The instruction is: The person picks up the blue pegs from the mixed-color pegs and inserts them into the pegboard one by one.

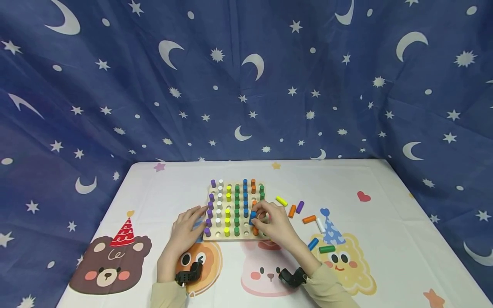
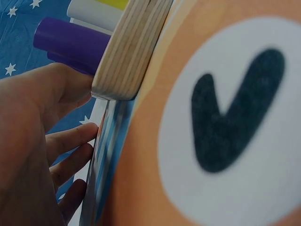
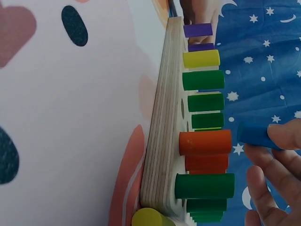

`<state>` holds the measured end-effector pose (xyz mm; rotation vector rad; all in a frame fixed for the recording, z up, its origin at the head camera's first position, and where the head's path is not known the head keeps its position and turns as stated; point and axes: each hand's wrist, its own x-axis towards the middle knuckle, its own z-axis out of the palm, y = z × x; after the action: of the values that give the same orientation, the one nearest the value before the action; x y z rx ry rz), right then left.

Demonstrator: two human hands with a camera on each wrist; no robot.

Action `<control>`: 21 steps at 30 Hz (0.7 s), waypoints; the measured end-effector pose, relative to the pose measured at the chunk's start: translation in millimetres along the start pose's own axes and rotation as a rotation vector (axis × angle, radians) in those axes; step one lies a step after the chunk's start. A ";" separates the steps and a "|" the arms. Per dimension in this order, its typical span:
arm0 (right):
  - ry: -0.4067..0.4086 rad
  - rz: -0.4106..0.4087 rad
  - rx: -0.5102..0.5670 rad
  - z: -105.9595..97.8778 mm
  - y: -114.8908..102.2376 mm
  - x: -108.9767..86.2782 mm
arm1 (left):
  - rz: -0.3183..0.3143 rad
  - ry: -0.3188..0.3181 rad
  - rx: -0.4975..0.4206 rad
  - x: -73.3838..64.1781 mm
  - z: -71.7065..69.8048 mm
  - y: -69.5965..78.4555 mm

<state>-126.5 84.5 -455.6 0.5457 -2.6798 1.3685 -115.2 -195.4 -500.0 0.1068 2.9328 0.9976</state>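
A wooden pegboard [image 1: 231, 239] carries upright pegs in colour columns: purple, white, yellow, green, blue, orange and green, with some holes bare. Between thumb and fingers my right hand [image 1: 278, 226] pinches a blue peg [image 1: 252, 217] over the board's front right part. In the right wrist view that blue peg [image 3: 254, 134] is held clear of the board, past the tops of an orange peg [image 3: 205, 142] and a green peg [image 3: 204, 186]. My left hand [image 1: 184, 233] rests at the board's left edge; in the left wrist view its thumb side touches the board's corner near a purple peg [image 2: 73, 42].
Loose pegs lie right of the board: a yellow one [image 1: 281, 201], a purple one [image 1: 300, 207], two orange ones, a white one [image 1: 320, 225], a blue one [image 1: 313, 244] and a green one [image 1: 327, 249]. A cartoon-printed cloth [image 1: 400, 231] covers the table; a starry curtain [image 1: 246, 85] hangs behind.
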 end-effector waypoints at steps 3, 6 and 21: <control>0.003 -0.003 -0.012 2.9 0.5 2.3 | 0.003 0.003 0.000 0.1 0.0 -0.4; 0.003 -0.023 -0.034 5.9 1.8 3.9 | 0.004 0.010 -0.003 -0.4 0.8 -1.1; -0.022 -0.039 -0.150 15.5 6.3 7.0 | -0.028 -0.015 -0.014 1.9 3.1 -1.5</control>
<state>-133.8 73.6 -468.0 0.5979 -2.7441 1.1470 -117.0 -194.6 -503.3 0.0724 2.9051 1.0091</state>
